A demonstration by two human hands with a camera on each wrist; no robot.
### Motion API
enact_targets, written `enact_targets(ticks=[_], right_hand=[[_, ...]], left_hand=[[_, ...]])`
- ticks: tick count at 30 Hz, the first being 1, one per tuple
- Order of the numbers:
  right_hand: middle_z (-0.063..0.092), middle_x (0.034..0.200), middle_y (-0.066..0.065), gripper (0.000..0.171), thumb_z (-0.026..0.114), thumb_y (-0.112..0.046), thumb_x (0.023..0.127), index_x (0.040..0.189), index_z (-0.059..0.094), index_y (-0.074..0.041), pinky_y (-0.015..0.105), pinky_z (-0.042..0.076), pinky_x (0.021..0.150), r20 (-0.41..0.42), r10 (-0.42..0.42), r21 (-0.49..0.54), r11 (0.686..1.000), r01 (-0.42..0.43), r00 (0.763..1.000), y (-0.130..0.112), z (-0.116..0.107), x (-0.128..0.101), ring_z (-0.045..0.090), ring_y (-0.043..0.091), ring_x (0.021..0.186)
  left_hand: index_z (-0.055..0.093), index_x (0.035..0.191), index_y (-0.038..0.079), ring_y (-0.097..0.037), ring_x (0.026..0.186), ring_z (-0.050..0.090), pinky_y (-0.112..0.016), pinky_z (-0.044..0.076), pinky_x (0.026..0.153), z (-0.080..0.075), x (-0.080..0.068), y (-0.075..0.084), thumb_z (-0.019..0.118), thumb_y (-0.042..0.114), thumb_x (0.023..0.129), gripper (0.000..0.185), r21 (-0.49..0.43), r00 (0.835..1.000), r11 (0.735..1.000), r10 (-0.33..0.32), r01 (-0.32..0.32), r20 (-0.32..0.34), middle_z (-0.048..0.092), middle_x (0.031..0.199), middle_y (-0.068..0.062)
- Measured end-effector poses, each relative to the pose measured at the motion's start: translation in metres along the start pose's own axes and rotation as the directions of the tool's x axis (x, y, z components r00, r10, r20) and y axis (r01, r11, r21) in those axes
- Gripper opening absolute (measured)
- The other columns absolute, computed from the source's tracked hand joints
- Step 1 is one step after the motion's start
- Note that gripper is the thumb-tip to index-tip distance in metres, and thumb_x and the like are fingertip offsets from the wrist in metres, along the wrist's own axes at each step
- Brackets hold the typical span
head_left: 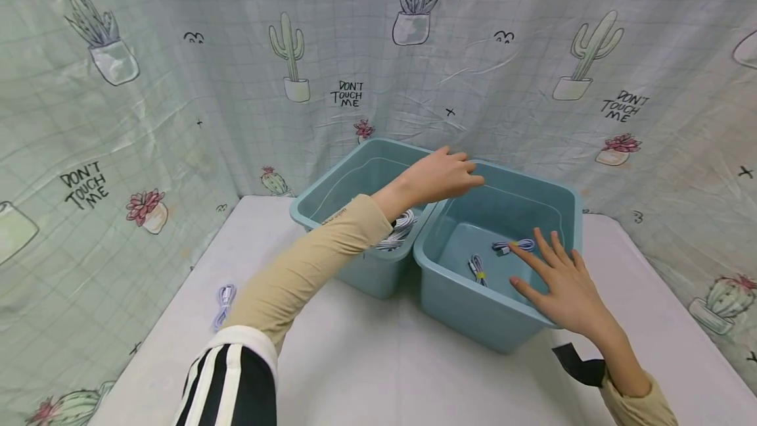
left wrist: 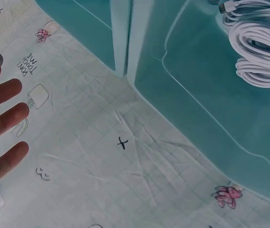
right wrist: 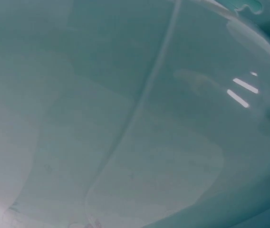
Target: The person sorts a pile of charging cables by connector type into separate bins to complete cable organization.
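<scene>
My left hand [head_left: 440, 177] is raised above the place where two blue-green bins meet. In the left wrist view its fingers [left wrist: 4, 124] are fairly straight and spread apart, with nothing held. My right hand [head_left: 558, 284] spreads its fingers over the front right rim of the right bin [head_left: 473, 314]. Inside that bin lie a lilac cable bundle [head_left: 523, 246] and a pale cable bundle [head_left: 476, 268] with a yellow tie. Several coiled white cables [left wrist: 263, 47] lie in the left bin [head_left: 361, 278], partly hidden by my left arm in the head view.
Another lilac cable bundle [head_left: 225, 301] lies on the white table [head_left: 349, 360] at the left, beside my left sleeve. A printed curtain [head_left: 378, 71] with cactus drawings hangs behind the bins and along both sides. The right wrist view is filled by a smooth bin wall [right wrist: 111, 118].
</scene>
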State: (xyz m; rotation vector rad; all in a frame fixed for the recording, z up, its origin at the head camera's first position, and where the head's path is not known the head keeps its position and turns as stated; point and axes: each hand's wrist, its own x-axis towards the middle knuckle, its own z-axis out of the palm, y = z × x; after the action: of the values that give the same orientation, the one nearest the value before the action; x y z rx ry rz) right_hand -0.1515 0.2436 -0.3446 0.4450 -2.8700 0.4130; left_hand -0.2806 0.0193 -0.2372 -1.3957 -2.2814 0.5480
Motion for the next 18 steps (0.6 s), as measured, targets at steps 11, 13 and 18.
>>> enact_targets(ticks=[11,13,18], right_hand=[[0.010,0.147,0.022,0.058,0.052,-0.043,0.086,0.137,0.036,-0.021,0.070,0.006,0.096,-0.020,-0.013,0.002,1.000,0.013,1.000,0.000,0.000,-0.002,0.000,0.042,0.136],[0.011,0.147,0.022,0.058,0.052,-0.042,0.086,0.137,0.036,-0.021,0.070,0.006,0.096,-0.022,-0.014,0.002,1.000,0.014,1.000,0.000,0.000,-0.002,0.000,0.042,0.136],[0.011,0.147,0.022,0.058,0.052,-0.043,0.086,0.136,0.037,-0.019,0.070,0.006,0.096,-0.025,-0.014,-0.002,1.000,0.013,1.000,0.000,0.001,-0.001,0.000,0.042,0.135]], left_hand=[[0.060,0.104,0.022,-0.016,0.081,0.051,-0.027,0.036,0.066,0.014,-0.059,-0.010,0.054,0.025,0.088,0.018,-0.027,0.994,1.000,-0.001,-0.002,-0.107,0.062,0.091,0.003],[0.060,0.098,0.021,-0.015,0.076,0.049,-0.027,0.033,0.063,0.016,-0.069,-0.010,0.053,0.023,0.088,0.012,-0.020,0.992,1.000,-0.001,-0.002,-0.130,0.060,0.084,0.004],[0.058,0.091,0.021,-0.014,0.073,0.048,-0.025,0.034,0.063,0.020,-0.093,-0.012,0.055,0.022,0.087,0.005,-0.017,0.985,1.000,-0.011,0.008,-0.172,0.057,0.077,0.005]])
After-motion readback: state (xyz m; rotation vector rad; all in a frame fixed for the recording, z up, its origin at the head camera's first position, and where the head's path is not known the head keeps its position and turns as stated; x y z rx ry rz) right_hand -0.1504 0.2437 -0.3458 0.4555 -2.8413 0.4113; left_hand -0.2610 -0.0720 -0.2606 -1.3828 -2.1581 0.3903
